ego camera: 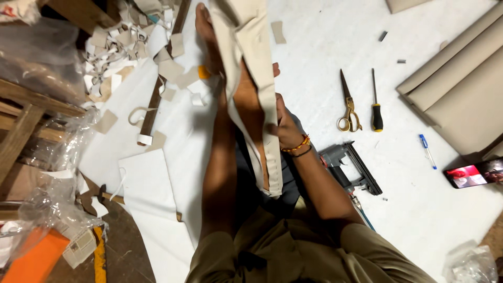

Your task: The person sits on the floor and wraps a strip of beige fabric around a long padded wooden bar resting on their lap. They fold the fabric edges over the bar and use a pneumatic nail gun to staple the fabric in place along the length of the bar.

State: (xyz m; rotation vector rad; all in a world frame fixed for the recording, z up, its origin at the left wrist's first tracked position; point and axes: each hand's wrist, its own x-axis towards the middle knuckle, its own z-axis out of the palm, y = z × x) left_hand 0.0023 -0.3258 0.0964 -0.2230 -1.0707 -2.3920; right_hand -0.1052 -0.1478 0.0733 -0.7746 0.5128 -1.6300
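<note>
Head view. A long, narrow beige upholstered panel (251, 78) wrapped in cream fabric stands upright at the centre of the frame, over the white sheet (325, 42) that covers the floor. The panel's lower end sits just above the person's lap; its upper end runs out of the top of the frame.

The right hand (285, 126), with orange and dark bead bands at the wrist, presses against the panel's right edge with its fingers curled closed over the fabric fold. The left hand (207, 36) reaches up the panel's left side near its top; its fingers are hidden behind the fabric, so its grip cannot be told.

Right of the panel, on the sheet, lie gold-handled scissors (348, 107) and, just beside them, a black-and-yellow-handled screwdriver (375, 105). Lower right of the panel, close to the right forearm, rests a dark grey pneumatic staple gun (348, 167). Further right lie a blue-and-white pen (427, 151) and a phone with a lit screen (474, 174). More beige upholstered cushions (461, 89) lie at the far right.

Left of the panel lie beige offcuts (126, 42) in a heap, and a wooden frame (26, 115) at the frame's left edge.
</note>
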